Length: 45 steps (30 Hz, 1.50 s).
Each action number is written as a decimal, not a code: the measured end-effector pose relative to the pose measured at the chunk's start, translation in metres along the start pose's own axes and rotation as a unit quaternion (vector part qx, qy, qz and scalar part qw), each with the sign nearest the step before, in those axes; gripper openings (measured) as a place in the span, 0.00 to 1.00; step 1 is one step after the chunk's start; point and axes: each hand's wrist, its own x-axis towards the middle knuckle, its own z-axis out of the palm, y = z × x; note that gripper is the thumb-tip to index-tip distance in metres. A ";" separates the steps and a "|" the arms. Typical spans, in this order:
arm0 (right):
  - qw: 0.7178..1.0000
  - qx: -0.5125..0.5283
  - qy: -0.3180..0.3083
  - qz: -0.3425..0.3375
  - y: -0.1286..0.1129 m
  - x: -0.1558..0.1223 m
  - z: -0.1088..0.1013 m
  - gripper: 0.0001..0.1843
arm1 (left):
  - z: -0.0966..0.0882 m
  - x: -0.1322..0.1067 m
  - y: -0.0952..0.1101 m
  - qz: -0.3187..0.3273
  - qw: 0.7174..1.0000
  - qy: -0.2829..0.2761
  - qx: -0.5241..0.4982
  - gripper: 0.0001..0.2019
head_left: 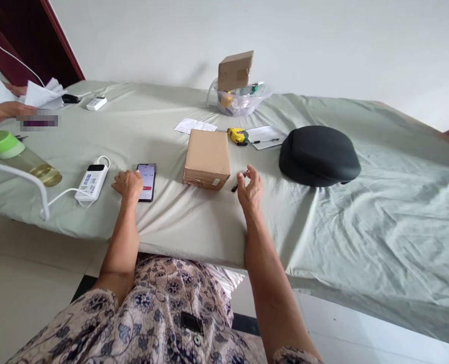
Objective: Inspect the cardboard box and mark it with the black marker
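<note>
My left hand (128, 184) rests on the cloth with its fingers curled, touching the left edge of a black phone (147, 181) whose screen is lit. My right hand (250, 189) hovers just right of a sealed cardboard box (207, 158), fingers pinched on a small dark pen-like object (238, 181) that lies on the cloth. The box sits between my two hands.
The table wears a pale green cloth (361, 227). A white power bank (92, 182) with cable and a green-lidded bottle (19, 156) lie left. A black case (318, 155), yellow tape measure (237, 135), papers, and a clear bowl (239, 101) bearing a box lie beyond. Another person's arm (0, 112) is far left.
</note>
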 end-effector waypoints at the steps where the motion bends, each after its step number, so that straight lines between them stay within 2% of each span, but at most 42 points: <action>1: 0.999 0.031 0.005 -0.028 0.000 0.000 0.002 0.35 | 0.002 0.000 0.000 0.003 1.000 -0.009 0.008 0.20; 4: 0.993 0.088 0.001 -0.085 -0.004 -0.003 0.005 0.39 | 0.005 0.003 0.001 0.002 0.999 -0.031 0.015 0.21; 7: 0.985 0.096 -0.009 -0.146 -0.012 -0.007 0.005 0.40 | 0.005 0.007 -0.001 -0.007 0.998 -0.066 -0.006 0.22; 11: 0.972 0.076 -0.020 -0.222 -0.022 -0.010 0.005 0.30 | 0.006 0.014 -0.004 0.016 0.994 -0.106 -0.027 0.20; 15: 0.965 0.090 -0.035 -0.244 -0.029 -0.012 0.009 0.24 | 0.010 0.012 -0.001 0.048 0.990 -0.126 -0.032 0.18; 21: 0.983 0.042 -0.031 -0.178 -0.034 -0.018 0.016 0.23 | 0.009 0.001 0.008 0.054 0.990 -0.127 0.005 0.20; 26: 0.989 0.036 -0.002 -0.146 -0.030 -0.014 0.028 0.24 | 0.008 0.002 0.008 0.059 0.988 -0.141 -0.001 0.18; 31: 0.987 0.094 0.012 -0.126 -0.019 -0.009 0.034 0.31 | 0.010 0.004 0.005 0.068 0.986 -0.148 -0.046 0.12; 36: 0.988 0.119 0.077 -0.068 -0.018 -0.010 0.025 0.31 | 0.014 0.004 0.002 0.066 0.975 -0.159 -0.143 0.08; 39: 0.984 0.137 0.108 -0.036 -0.025 -0.011 0.015 0.26 | 0.018 0.003 0.000 0.058 0.953 -0.185 -0.233 0.06; 42: 0.977 0.182 0.107 -0.010 -0.035 -0.014 0.007 0.21 | 0.019 0.002 -0.002 0.059 0.920 -0.213 -0.323 0.09; 45: 0.971 0.231 0.056 0.001 -0.043 -0.018 0.001 0.23 | 0.018 0.000 -0.004 0.080 0.857 -0.245 -0.445 0.14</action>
